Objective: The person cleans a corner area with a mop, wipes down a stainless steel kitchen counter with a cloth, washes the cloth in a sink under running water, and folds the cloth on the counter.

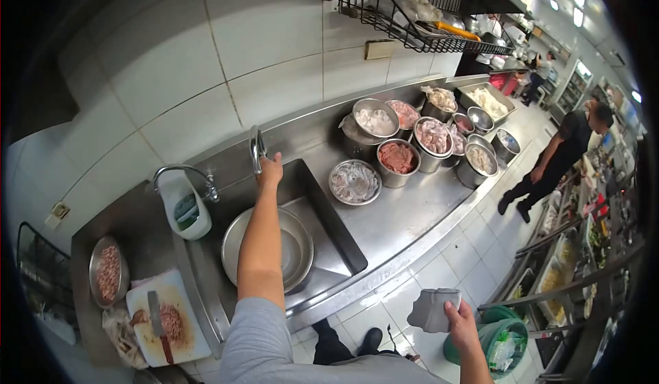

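Stretched out over the sink (350, 257), my left hand (270, 169) is closed around the faucet (256, 147) at the back wall. Under that forearm a wide metal bowl (296, 250) sits in the sink. Off to the right, above the floor, my right hand (463, 322) pinches a grey piece of cloth (432, 310) between thumb and fingers. A green bin (519, 349) with plastic inside stands just beyond that hand.
Several metal pots of meat (398, 156) crowd the counter right of the sink. On the left lie a cutting board (197, 329) with a knife (156, 315) and chopped meat. A wire rack (405, 23) hangs above. Another person (566, 147) stands in the aisle.
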Tool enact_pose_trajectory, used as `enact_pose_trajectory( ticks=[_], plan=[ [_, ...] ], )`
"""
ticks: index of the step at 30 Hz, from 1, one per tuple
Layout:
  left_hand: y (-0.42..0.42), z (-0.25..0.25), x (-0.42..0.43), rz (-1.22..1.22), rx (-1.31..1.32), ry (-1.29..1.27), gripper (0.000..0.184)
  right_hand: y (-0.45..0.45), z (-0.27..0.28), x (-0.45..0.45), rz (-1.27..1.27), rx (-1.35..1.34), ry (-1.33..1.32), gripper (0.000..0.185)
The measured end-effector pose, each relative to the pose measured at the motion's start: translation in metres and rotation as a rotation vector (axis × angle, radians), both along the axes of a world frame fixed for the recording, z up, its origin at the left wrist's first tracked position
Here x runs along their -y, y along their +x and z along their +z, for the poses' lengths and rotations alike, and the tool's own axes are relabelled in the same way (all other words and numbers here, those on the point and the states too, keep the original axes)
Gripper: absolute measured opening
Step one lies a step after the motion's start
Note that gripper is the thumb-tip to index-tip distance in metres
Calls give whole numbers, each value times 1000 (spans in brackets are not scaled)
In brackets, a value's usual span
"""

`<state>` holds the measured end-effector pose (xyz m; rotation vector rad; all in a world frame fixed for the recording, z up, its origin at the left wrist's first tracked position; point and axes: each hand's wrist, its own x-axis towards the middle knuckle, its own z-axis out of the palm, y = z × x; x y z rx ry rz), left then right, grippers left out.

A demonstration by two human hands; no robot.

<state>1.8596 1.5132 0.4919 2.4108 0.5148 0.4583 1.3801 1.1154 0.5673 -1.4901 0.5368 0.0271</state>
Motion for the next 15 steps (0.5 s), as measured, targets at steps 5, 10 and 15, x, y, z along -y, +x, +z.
enact_pose_trajectory(
  ticks=[5,10,15],
  plan=[
    [48,-54,-35,-75,85,-4,43,38,17,-40,13,-62,-70,29],
    [71,-129,-74,48,38,-581,33,108,31,-90,188,-10,-2,33],
    [-24,-49,-1,-23,-8,-1304,26,211,10,-150,399,113,43,30]
  ],
)
